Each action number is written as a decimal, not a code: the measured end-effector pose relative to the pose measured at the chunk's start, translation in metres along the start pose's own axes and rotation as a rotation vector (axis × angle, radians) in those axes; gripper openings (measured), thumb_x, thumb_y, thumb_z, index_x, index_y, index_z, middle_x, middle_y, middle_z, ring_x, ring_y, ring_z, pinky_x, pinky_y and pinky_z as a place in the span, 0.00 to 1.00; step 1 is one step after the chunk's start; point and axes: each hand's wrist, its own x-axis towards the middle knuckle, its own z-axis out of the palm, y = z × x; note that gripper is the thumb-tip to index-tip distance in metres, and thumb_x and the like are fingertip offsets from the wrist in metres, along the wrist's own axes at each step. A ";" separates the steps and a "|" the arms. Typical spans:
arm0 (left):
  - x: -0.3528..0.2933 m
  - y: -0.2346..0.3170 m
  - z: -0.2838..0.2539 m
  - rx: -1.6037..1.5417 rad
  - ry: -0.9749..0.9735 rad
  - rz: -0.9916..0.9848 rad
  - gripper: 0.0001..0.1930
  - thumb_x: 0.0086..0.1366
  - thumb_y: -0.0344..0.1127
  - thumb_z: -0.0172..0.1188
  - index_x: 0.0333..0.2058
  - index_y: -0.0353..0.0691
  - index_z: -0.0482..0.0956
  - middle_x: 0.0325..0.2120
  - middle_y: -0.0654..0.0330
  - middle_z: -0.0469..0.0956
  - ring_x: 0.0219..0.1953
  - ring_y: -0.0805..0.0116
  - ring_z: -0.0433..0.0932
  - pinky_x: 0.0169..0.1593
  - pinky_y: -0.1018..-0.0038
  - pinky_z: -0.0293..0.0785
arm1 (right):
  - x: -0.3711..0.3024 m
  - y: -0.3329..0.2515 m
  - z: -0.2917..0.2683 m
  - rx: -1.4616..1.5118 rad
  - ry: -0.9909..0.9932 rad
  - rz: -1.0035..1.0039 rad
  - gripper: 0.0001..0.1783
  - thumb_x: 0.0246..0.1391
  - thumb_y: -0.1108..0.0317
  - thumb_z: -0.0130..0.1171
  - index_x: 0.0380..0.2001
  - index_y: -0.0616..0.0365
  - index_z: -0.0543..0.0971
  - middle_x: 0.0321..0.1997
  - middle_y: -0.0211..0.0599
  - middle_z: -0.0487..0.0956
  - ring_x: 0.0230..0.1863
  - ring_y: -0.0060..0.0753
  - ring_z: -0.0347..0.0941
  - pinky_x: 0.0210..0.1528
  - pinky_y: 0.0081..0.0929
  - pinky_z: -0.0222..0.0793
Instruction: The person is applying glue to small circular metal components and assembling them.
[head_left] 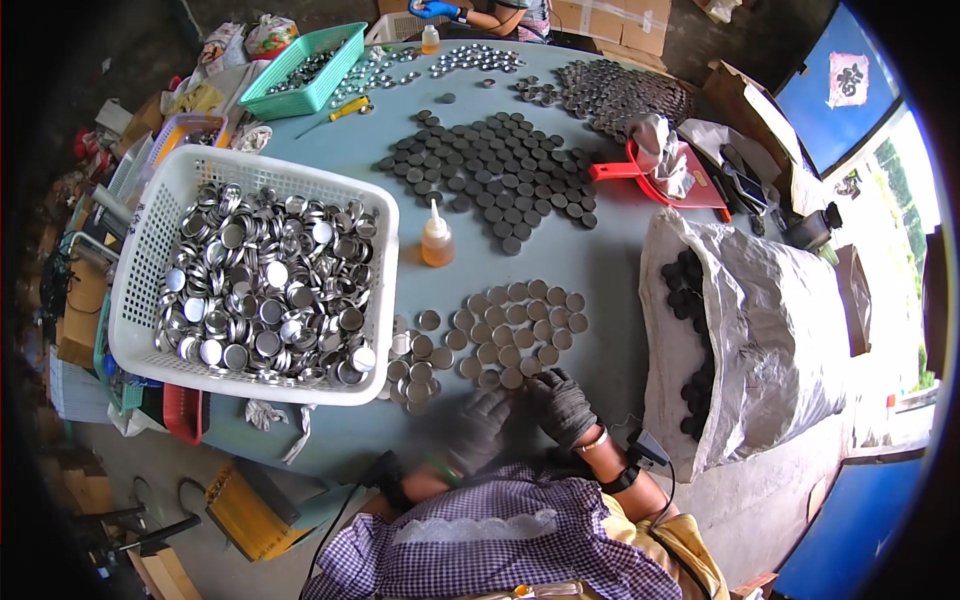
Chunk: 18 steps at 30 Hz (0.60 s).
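Round metal caps (509, 356), 1 loose group, on blue-grey table (618, 300), just beyond both hands. Left hand (476, 430): gloved, blurred, opening and hold indeterminable. Right hand (562, 408): gloved, fingers part-curled at group's near edge, hold indeterminable.

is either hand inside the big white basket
No, the left hand and right hand are both beside the round metal caps on the table, right of the white basket.

Worktop (615, 270) is kinda dusty blue-green, caps (512, 356) silvery, discs (490, 165) almost black. Gloves (563, 410) are dark grey, apron (470, 555) is purple-and-white check — and then there's a bright red dustpan (702, 186), plus amber liquid (437, 250).
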 end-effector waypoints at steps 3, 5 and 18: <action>-0.004 -0.001 0.003 -0.053 0.049 -0.049 0.21 0.47 0.30 0.59 0.43 0.40 0.78 0.47 0.54 0.76 0.51 0.52 0.73 0.55 0.59 0.69 | -0.001 -0.005 -0.004 0.096 -0.214 0.029 0.25 0.49 0.63 0.56 0.53 0.48 0.72 0.49 0.44 0.75 0.46 0.51 0.72 0.47 0.43 0.70; -0.003 0.001 0.002 -0.093 0.079 -0.068 0.20 0.47 0.30 0.59 0.43 0.40 0.78 0.46 0.54 0.76 0.50 0.52 0.73 0.54 0.59 0.70 | 0.003 -0.017 -0.008 0.115 -0.223 0.096 0.15 0.46 0.70 0.55 0.41 0.53 0.80 0.45 0.39 0.79 0.46 0.48 0.73 0.49 0.41 0.70; 0.086 0.007 -0.077 -0.203 0.599 -0.212 0.14 0.54 0.26 0.62 0.40 0.36 0.75 0.33 0.54 0.75 0.36 0.56 0.74 0.42 0.63 0.71 | -0.007 0.002 0.006 0.147 -0.129 -0.038 0.13 0.48 0.67 0.57 0.38 0.54 0.81 0.45 0.41 0.79 0.45 0.49 0.73 0.47 0.41 0.71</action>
